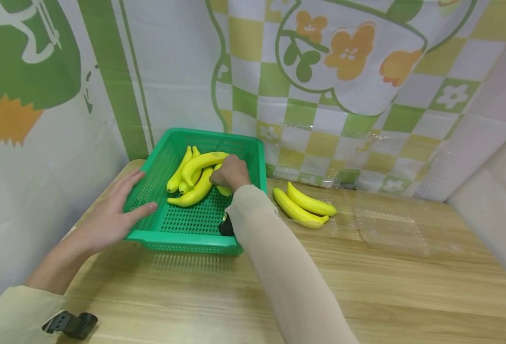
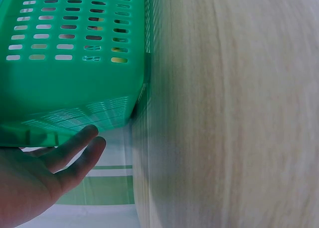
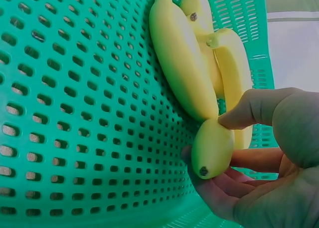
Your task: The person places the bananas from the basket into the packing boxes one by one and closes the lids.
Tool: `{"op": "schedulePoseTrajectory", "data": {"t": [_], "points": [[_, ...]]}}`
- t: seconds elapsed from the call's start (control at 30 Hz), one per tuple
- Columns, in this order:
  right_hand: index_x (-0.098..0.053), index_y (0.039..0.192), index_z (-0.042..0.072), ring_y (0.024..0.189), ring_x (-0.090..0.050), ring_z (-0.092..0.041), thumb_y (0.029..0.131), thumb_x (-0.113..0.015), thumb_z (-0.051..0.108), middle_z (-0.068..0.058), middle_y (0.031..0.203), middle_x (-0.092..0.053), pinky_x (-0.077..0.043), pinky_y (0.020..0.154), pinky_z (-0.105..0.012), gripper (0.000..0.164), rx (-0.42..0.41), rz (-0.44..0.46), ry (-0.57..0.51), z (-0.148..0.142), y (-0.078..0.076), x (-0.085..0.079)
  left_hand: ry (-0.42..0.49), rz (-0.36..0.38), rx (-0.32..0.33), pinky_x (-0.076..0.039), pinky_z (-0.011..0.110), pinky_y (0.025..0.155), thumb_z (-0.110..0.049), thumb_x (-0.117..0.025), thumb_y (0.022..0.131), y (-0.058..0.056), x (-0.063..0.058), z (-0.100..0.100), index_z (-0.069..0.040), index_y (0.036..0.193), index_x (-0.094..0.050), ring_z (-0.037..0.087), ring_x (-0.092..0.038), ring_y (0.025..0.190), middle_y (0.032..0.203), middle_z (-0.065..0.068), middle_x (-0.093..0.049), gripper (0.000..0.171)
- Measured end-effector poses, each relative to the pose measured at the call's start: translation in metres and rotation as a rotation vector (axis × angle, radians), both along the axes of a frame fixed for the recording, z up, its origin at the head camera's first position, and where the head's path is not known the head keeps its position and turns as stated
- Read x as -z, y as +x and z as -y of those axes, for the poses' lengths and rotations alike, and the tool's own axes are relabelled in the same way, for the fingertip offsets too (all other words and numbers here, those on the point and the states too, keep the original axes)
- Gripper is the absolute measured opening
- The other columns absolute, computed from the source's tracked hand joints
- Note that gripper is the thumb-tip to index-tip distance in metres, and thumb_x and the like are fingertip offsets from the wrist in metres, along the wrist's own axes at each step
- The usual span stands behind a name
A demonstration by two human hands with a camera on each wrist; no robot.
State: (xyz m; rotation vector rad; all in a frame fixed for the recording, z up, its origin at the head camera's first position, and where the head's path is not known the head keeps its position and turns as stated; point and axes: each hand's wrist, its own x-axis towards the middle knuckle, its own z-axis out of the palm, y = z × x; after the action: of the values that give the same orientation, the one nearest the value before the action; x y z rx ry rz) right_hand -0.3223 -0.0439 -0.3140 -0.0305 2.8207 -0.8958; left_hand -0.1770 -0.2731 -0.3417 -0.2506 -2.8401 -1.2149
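A green perforated basket stands on the wooden table with several yellow bananas piled inside it. My right hand reaches in and pinches one banana between thumb and fingers, close beside the pile. In the right wrist view that banana's dark-tipped end faces the camera, and the rest of it is partly hidden. At the basket's left side, my left hand lies by the rim with its thumb stretched over the edge. Its fingers extend fairly straight along the outside wall.
Two more bananas lie on the table just right of the basket. Farther right is a clear plastic container, hard to make out against the wood. A patterned curtain hangs behind the table.
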Motion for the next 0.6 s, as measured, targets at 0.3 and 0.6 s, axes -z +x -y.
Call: {"op": "schedulePoseTrajectory", "data": {"t": [0.3, 0.6], "points": [[-0.065, 0.108, 0.001, 0.072, -0.059, -0.022, 0.098, -0.068, 0.018, -0.011, 0.095, -0.058, -0.063, 0.074, -0.037, 0.02, 0.066, 0.046, -0.151, 0.001, -0.001, -0.001, -0.004, -0.002, 0.0, -0.014, 0.086, 0.118, -0.035, -0.054, 0.11, 0.0, 0.0, 0.0, -0.005, 0.171, -0.002, 0.058, -0.001, 0.161, 0.177, 0.029, 0.005, 0.085], [-0.049, 0.069, 0.018, 0.052, -0.047, -0.015, 0.096, -0.063, 0.024, 0.002, 0.061, -0.042, -0.042, 0.047, -0.028, 0.03, 0.132, 0.003, -0.157, 0.001, -0.015, 0.002, -0.004, 0.004, -0.002, -0.014, 0.086, 0.118, -0.035, -0.055, 0.11, 0.0, -0.001, -0.001, -0.006, 0.171, -0.002, 0.058, -0.001, 0.161, 0.177, 0.028, 0.005, 0.086]]}}
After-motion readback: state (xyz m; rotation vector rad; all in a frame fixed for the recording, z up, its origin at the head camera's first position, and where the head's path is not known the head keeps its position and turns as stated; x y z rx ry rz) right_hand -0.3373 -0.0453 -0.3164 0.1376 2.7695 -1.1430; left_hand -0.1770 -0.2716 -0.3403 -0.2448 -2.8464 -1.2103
